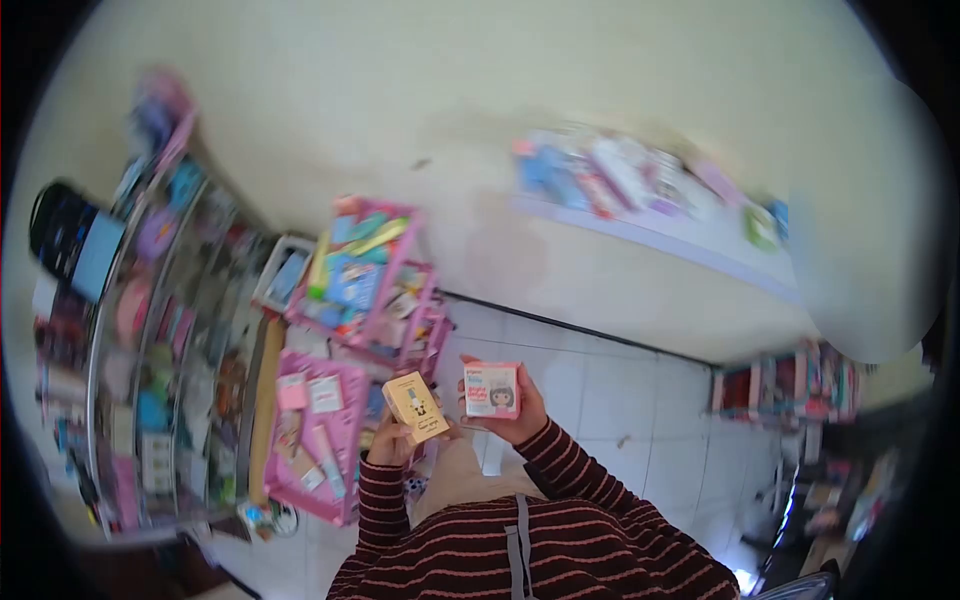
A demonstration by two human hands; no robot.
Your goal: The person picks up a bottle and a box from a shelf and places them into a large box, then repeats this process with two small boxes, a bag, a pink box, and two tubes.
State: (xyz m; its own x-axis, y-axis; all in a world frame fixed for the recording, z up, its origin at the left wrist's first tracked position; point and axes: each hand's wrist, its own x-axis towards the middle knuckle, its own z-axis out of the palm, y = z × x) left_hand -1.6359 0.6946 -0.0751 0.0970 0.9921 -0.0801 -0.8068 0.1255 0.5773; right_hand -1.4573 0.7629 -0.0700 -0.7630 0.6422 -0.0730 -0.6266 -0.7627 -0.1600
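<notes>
My left hand (pixel 391 443) is closed on a yellow box (pixel 416 406) with a small panda-like picture and dark lettering, tilted in front of my body. To its right, my right hand (pixel 528 412) grips a pink and white box (pixel 490 390) printed with a cartoon girl, its front turned up toward me. The two boxes are held side by side, a little apart. Just left of my left hand is a pink tray (pixel 352 405) with several small packages and a tube lying in it.
A pink tiered rack (pixel 380 325) full of colourful packs stands against the wall, beside a crowded glass shelf unit (pixel 150 380) on the left. A white wall shelf (pixel 650 225) bears several blurred items. More stocked shelves (pixel 790 385) are at right, above the white tiled floor (pixel 590 390).
</notes>
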